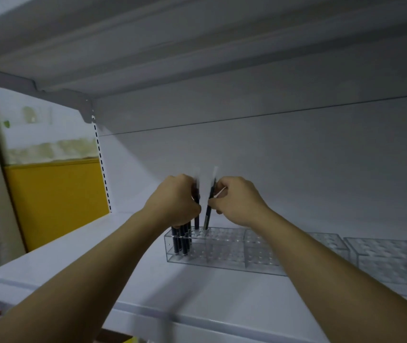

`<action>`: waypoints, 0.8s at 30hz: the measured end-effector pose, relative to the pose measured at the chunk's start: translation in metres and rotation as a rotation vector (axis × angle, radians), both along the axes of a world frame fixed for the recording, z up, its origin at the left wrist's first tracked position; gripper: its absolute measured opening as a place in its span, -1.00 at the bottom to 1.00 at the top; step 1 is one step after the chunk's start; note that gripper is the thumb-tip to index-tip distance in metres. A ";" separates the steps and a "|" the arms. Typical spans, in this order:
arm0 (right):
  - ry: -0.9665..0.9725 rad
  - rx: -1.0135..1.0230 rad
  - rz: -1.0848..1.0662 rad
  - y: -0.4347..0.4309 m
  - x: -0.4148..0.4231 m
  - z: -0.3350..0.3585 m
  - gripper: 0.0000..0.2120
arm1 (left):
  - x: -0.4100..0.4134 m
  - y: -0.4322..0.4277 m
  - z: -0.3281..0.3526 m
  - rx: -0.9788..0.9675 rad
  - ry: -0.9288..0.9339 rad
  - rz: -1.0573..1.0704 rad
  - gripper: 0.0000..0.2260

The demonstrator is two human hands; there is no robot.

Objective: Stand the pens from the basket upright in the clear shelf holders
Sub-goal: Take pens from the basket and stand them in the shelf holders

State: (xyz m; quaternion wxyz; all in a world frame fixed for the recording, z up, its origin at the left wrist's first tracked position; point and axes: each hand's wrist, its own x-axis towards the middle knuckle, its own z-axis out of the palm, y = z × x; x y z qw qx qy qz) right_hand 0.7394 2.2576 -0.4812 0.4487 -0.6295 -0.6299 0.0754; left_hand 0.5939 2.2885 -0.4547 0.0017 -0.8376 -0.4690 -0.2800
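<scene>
The loading step is in hand: both hands are working over the left end of the nearest clear holder (222,248) on the white shelf (133,280); the left hand (175,201) is closing around a bunch of dark pens (196,194), while several pens (181,240) are already standing upright in the holder's leftmost holes, just under that hand; the right hand (237,201) is pinching a single pen (207,216) near its top, with the tip angling down at a hole just right of the filled ones; whether the tip is seated yet is hard to tell. A second holder (393,256) is sitting empty further right; the basket is out of view. The next move, as I judge it, calls for straightening the pen over its hole, letting it drop through both tiers, then drawing another from the left-hand bunch.
</scene>
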 end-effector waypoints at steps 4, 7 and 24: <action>-0.048 -0.050 0.034 0.002 0.000 0.002 -0.91 | 0.001 0.004 -0.001 -0.025 0.035 0.030 -0.94; -0.085 -0.081 0.052 0.004 -0.004 -0.004 -0.92 | 0.007 0.006 -0.005 -0.047 0.124 0.038 -0.93; -0.193 -0.035 0.122 0.007 -0.009 -0.017 -0.80 | 0.013 0.012 0.002 -0.115 0.033 -0.080 -0.57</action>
